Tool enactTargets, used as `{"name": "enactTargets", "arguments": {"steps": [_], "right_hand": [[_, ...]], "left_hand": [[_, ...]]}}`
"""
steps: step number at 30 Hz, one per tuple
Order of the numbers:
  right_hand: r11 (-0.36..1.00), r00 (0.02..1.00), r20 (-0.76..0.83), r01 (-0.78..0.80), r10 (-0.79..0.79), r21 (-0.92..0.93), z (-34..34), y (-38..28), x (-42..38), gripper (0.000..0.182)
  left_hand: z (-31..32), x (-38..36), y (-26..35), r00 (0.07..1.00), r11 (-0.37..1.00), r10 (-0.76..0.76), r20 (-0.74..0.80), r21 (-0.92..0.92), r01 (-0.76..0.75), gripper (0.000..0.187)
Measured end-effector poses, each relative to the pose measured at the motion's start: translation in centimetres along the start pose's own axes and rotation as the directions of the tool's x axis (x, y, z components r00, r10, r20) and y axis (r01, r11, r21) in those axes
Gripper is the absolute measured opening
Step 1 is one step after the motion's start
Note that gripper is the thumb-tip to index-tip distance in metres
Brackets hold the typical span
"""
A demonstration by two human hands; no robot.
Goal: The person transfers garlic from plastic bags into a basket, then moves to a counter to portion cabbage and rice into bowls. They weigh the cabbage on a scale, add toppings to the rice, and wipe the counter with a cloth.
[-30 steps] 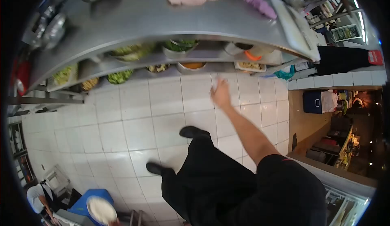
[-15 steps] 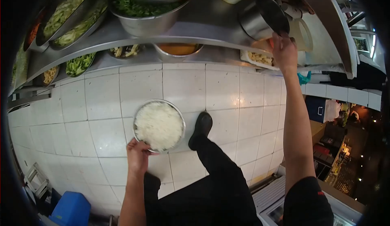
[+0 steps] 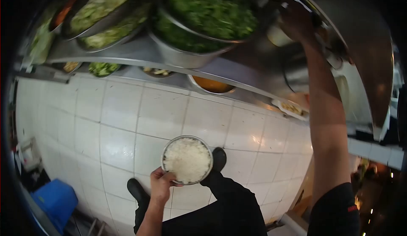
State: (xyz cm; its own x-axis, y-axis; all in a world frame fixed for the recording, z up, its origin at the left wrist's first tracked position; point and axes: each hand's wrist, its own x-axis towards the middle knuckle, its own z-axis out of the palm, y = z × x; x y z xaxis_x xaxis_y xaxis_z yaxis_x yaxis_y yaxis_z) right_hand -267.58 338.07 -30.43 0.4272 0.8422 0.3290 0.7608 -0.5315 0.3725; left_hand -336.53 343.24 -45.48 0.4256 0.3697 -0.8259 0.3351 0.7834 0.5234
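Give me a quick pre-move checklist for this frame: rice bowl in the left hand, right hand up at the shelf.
1. Left hand grips the metal bowl of rice by its near rim: ok.
2. Bowl level, rice heaped inside, none visibly spilled: ok.
3. Right hand up at the steel shelf, beside a pale container: what it holds, cannot tell, dark and blurred.
4. Big bowl of chopped greens sits close by the right hand, clearance tight: not ok.
5. White tiled floor under the rice bowl shows no spill or obstacle: ok.
6. Feet: one black shoe directly under the bowl edge, stance visible: ok.
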Motion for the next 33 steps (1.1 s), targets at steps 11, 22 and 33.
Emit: {"name": "enactTargets", "arguments": {"steps": [11, 22, 33], "right_hand": [[0.894, 0.918, -0.230, -0.217, 0.324, 0.393, -2.3, -9.7, -3.6, 0.026], [0.296, 0.753, -0.029, -0.222, 0.657, 0.929, 1.2, -17.7, -11.5, 0.028], [0.456, 0.799, -0.275, 0.002, 0.535, 0.890, -8.6, -15.3, -17.4, 0.024]], "left_hand": [[3.2, 1.4, -2.1, 0.978, 0.926, 0.200, -0.065, -0.313, -0.210, 0.029], [-0.8, 13.3, -1.1, 0.936, 0.905, 0.343, -0.085, -0.236, -0.353, 0.035], [-4.6, 15.9, -1.3, 0.932, 0.905, 0.347, -0.103, -0.224, -0.362, 0.036]]}}
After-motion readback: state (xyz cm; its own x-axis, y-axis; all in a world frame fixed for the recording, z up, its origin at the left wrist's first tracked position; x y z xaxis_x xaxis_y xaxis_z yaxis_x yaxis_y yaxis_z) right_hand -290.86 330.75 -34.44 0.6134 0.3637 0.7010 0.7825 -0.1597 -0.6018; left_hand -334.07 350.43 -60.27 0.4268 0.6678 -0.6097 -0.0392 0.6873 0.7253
